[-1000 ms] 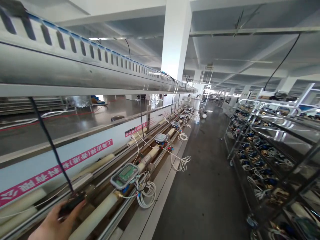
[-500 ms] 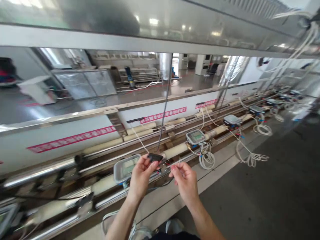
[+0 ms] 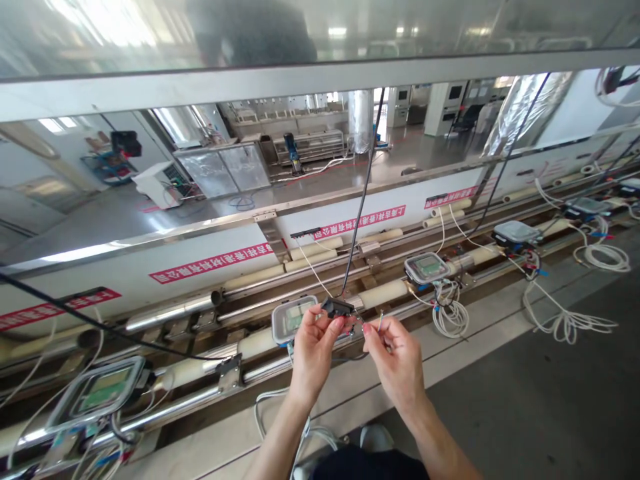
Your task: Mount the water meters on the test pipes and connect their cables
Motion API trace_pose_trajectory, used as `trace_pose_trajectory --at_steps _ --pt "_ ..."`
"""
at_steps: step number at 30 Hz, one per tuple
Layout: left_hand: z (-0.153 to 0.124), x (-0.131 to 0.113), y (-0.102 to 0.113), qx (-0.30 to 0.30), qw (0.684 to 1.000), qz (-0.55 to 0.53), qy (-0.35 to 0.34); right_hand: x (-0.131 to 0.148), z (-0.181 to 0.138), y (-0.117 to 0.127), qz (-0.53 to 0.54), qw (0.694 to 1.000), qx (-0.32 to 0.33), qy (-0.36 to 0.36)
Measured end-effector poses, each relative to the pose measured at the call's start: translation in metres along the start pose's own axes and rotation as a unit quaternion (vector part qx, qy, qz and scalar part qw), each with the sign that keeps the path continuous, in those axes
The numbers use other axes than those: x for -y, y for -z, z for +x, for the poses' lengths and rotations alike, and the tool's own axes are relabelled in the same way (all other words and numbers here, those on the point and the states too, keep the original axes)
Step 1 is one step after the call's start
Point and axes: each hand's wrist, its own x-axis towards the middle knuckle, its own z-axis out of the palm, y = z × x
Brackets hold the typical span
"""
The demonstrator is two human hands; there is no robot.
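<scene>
My left hand (image 3: 314,350) is closed around a small black plastic piece (image 3: 338,307), pinched between thumb and fingers. A thin white cable (image 3: 316,275) runs up from beside this piece to a black bar (image 3: 305,233) on the white panel. My right hand (image 3: 399,357) is closed in a pinch on a thin light-coloured wire (image 3: 381,319), whose end sticks up above the fingers. Between the fingertips of both hands lie small, thin bits too fine to make out. Just behind my left hand is a clear-lidded meter box (image 3: 290,321), partly covered by it.
More meter boxes (image 3: 427,267) line the metal rails, with coiled white cables (image 3: 450,317) hanging from them. Cream-coloured rollers (image 3: 383,294) lie between the rails. A black rod (image 3: 363,193) slants down behind my hands. A steel hood (image 3: 350,40) spans overhead.
The view has swung so that the machine and both hands sit further right in it. My fingertips are slightly closer together. Each hand keeps its hold.
</scene>
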Motion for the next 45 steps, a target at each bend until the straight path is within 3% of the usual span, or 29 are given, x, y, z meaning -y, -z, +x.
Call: trace_pose_trajectory --at_steps 22,35,40,45 --pt "-0.01 0.002 -0.006 -0.037 0.995 0.045 -0.082 0.006 -0.001 -0.002 -0.047 0.999 0.003 0.003" --pt "-0.015 0.004 -0.004 -0.032 0.993 0.069 -0.086 0.008 -0.005 -0.002 -0.036 0.999 -0.005 0.013" --pt "-0.016 -0.001 -0.007 -0.026 0.995 0.068 -0.063 0.009 -0.005 -0.001 -0.012 0.998 0.007 0.061" --pt "-0.022 -0.01 -0.011 -0.019 0.99 0.116 -0.083 0.018 -0.004 0.002 -0.045 0.992 0.027 0.113"
